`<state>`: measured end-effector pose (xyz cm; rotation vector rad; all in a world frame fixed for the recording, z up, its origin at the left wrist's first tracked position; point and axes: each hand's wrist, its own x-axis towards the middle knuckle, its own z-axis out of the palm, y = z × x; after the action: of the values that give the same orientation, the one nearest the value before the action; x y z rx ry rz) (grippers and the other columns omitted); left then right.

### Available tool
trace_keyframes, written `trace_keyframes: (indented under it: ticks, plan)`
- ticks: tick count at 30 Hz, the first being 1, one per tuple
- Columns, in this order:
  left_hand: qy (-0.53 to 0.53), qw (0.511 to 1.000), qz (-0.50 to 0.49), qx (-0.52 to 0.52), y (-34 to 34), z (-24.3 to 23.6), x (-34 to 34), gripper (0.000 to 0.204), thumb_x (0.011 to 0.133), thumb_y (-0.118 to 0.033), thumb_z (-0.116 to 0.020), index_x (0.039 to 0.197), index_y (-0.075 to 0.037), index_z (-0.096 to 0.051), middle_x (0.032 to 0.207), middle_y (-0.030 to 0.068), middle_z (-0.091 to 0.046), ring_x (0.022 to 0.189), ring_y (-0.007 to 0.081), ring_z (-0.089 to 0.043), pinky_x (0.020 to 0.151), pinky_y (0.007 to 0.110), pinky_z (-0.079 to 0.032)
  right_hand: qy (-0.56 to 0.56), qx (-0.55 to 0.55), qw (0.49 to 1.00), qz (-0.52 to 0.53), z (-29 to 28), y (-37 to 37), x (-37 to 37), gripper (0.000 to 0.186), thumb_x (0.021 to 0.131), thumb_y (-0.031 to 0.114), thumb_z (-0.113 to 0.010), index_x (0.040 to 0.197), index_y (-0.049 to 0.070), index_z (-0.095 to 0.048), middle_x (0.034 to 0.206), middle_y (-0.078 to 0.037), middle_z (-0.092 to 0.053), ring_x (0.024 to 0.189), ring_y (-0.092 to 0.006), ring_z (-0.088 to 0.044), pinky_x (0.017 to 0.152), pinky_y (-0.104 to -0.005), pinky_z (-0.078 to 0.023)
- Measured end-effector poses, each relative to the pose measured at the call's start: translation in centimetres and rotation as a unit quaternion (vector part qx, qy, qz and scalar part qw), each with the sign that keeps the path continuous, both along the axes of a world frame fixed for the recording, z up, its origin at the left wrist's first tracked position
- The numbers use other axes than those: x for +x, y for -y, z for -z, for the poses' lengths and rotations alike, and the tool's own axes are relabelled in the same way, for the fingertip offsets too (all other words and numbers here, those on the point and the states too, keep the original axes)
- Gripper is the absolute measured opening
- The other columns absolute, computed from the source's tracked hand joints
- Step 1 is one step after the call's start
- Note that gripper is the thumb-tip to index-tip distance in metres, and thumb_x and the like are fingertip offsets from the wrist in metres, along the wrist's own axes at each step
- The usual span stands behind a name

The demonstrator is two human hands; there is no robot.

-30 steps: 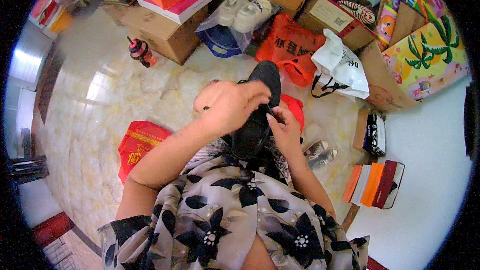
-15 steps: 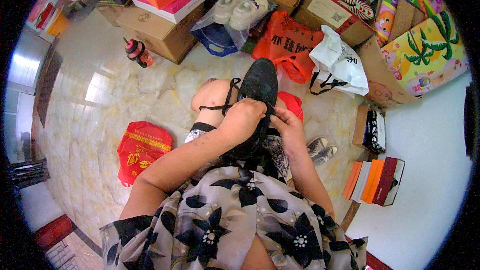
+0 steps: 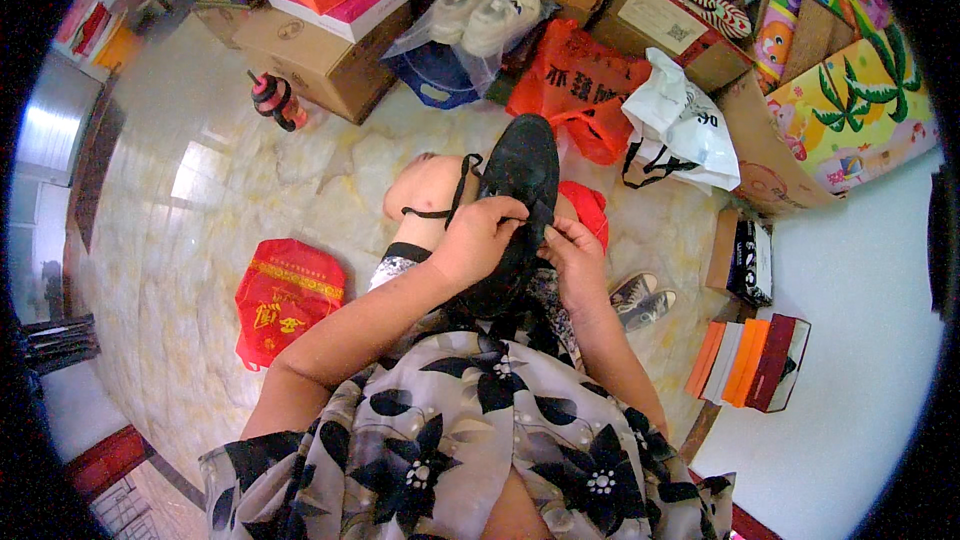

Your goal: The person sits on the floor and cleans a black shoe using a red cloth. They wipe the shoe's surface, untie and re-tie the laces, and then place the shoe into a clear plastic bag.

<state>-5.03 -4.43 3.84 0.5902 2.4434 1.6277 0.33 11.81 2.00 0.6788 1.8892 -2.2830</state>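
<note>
A black lace-up shoe (image 3: 518, 155) rests across my lap, toe pointing away from me. From its left side a black shoelace (image 3: 440, 213) hangs in a loose loop over my bare knee. My left hand (image 3: 482, 240) lies over the shoe's left side, thumb and fingers pinched on the edge of its upper near the lacing. At the shoe's right edge, my right hand (image 3: 575, 260) has thumb and forefinger closed together. What those fingertips hold is lost against the black upper. The two hands' fingertips are a small gap apart.
A red drawstring bag (image 3: 290, 305) lies on the floor at left. Beyond are a drink bottle (image 3: 277, 103), a cardboard box (image 3: 320, 60), bagged white shoes (image 3: 490, 15), an orange plastic bag (image 3: 575, 90) and a white bag (image 3: 680, 125). Sneakers (image 3: 640, 302) and upright boxes (image 3: 745, 363) stand right.
My left fingers have drawn slightly back toward me and left along the shoe. My right hand has shifted slightly, its fingertips now a little lower. The shoe stays almost where it was.
</note>
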Motion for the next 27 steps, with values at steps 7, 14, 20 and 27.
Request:
trace_keyframes:
  ticks: [7, 14, 20, 27]
  plan:
    - [0.165, 0.986, 0.006, -0.004, 0.1, -1.4, -0.7, 0.01, 0.076, -0.005, -0.062, 0.086, -0.001, -0.062, 0.082, 0.0115, -0.064, 0.071, 0.0205, -0.061, 0.066, 0.03, -0.049, 0.018, -0.127, 0.991, 0.02, -0.4, 0.0, 0.1, 0.015, 0.084, 0.01, -0.056, 0.097, 0.005, -0.059, 0.089, -0.003, -0.061, 0.079, -0.0142, -0.057, 0.069, -0.028, -0.047]
    - [0.136, 0.99, 0.005, -0.02, -0.3, -0.9, -0.3, 0.013, 0.075, -0.008, -0.063, 0.086, -0.001, -0.063, 0.081, 0.013, -0.064, 0.075, 0.0236, -0.062, 0.069, 0.032, -0.049, 0.027, -0.172, 0.984, 0.043, -0.7, 0.3, 0.1, 0.013, 0.082, 0.006, -0.057, 0.095, 0.005, -0.057, 0.088, -0.004, -0.061, 0.078, -0.0153, -0.057, 0.071, -0.0305, -0.045]
    - [0.043, 0.999, 0.002, -0.017, -0.4, -0.2, -0.1, 0.012, 0.075, -0.01, -0.062, 0.083, -0.001, -0.064, 0.082, 0.014, -0.064, 0.078, 0.0283, -0.061, 0.071, 0.034, -0.049, 0.007, -0.143, 0.989, 0.047, 0.1, 0.5, 0.2, 0.025, 0.079, 0.009, -0.062, 0.102, 0.0, -0.056, 0.091, -0.007, -0.06, 0.079, -0.0163, -0.057, 0.069, -0.0285, -0.047]
    - [0.046, 0.998, -0.001, -0.029, -0.2, -0.3, -0.4, 0.01, 0.073, -0.01, -0.061, 0.077, -0.002, -0.063, 0.079, 0.0141, -0.063, 0.076, 0.0293, -0.061, 0.07, 0.036, -0.048, -0.027, 0.137, 0.99, -0.011, -0.7, 1.0, 0.1, 0.022, 0.079, 0.012, -0.062, 0.097, 0.001, -0.061, 0.089, -0.008, -0.062, 0.082, -0.0164, -0.058, 0.072, -0.0262, -0.047]
